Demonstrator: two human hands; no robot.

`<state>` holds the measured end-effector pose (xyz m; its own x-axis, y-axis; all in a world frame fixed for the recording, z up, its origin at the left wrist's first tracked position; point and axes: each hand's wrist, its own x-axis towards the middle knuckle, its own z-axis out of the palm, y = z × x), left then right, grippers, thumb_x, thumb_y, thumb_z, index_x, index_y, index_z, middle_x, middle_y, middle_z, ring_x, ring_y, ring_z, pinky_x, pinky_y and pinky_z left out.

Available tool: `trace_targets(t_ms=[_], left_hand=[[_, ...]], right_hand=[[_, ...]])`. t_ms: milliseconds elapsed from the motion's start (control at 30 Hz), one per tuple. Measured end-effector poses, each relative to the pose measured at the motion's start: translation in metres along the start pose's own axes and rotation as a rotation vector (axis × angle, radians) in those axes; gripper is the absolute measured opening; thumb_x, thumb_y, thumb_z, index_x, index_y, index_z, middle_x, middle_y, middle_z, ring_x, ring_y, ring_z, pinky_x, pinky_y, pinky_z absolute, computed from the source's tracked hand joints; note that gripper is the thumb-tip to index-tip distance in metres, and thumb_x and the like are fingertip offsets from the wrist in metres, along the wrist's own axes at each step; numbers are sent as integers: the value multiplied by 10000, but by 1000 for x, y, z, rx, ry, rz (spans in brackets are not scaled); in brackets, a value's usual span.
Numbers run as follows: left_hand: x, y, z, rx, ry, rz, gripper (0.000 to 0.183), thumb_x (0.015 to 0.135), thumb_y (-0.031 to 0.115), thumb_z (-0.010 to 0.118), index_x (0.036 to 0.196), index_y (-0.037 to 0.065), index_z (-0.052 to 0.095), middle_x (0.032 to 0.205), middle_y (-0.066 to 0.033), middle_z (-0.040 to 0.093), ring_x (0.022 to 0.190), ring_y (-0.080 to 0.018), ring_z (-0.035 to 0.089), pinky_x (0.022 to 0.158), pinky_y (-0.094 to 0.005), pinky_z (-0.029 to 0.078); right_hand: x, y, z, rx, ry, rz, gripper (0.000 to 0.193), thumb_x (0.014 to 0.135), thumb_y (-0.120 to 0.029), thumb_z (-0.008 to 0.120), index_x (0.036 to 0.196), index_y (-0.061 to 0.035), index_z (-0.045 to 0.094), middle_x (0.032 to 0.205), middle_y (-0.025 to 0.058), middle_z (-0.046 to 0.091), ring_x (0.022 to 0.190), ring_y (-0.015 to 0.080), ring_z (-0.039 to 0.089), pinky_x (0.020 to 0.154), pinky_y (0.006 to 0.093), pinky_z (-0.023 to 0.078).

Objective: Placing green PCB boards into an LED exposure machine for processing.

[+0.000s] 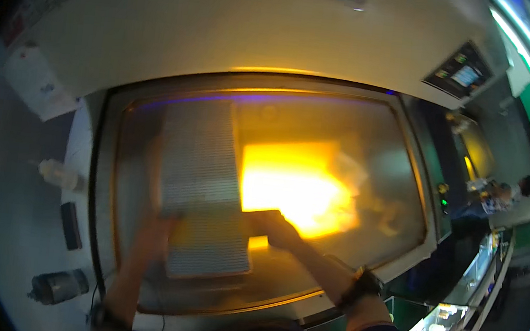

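Observation:
A flat rectangular panel (pixel 204 159) with fine, closely spaced rows lies lengthwise over a framed, glossy surface (pixel 393 179), left of a bright yellow glow. At the panel's lower left edge, my left hand (pixel 160 232) is blurred, its fingers closed on that side. Against the glow, my right hand (pixel 269 226) shows dark and grips the panel's right edge. Motion smears the finer detail of both hands. Whether the panel touches the surface beneath cannot be made out.
To the left stand a whitish bottle (pixel 57 173), a dark oblong block (pixel 71 226) and a grey canister (pixel 60 286). A pale hood (pixel 278 38) spans the far side, with a control screen (pixel 463 75) at its right. Another person (pixel 501 195) is farther right.

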<state>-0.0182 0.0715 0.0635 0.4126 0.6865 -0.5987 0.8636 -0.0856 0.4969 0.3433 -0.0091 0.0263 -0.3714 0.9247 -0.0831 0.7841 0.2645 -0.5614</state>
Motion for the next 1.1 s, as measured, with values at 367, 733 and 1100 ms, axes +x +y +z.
trace_targets(t_ms=[367,733,1100], left_hand=[[-183,6,133,522,-7,245,705,707,87,706,1383,84,508,1295,-154,616,1132,-396,612,963,-501,488],[-138,170,268,333,255,154,655,782,33,612,1424,64,485,1257,-255,616,1170,-402,600,979,-456,491],[-103,231,267,259,179,65,736,678,16,660,1401,57,526,1300,-217,614,1202,-356,597,1012,-406,492]], right_hand=[[-204,-86,10,10,-339,-164,565,940,-223,554,1489,-181,426,1537,99,418,1370,359,445,1104,619,328],[-504,60,-259,186,858,208,172,708,9,477,586,-89,547,585,63,571,549,245,604,506,345,450],[-550,434,-271,-167,624,1207,582,870,-332,651,1398,-169,467,1387,139,542,1288,322,523,1043,497,424]])
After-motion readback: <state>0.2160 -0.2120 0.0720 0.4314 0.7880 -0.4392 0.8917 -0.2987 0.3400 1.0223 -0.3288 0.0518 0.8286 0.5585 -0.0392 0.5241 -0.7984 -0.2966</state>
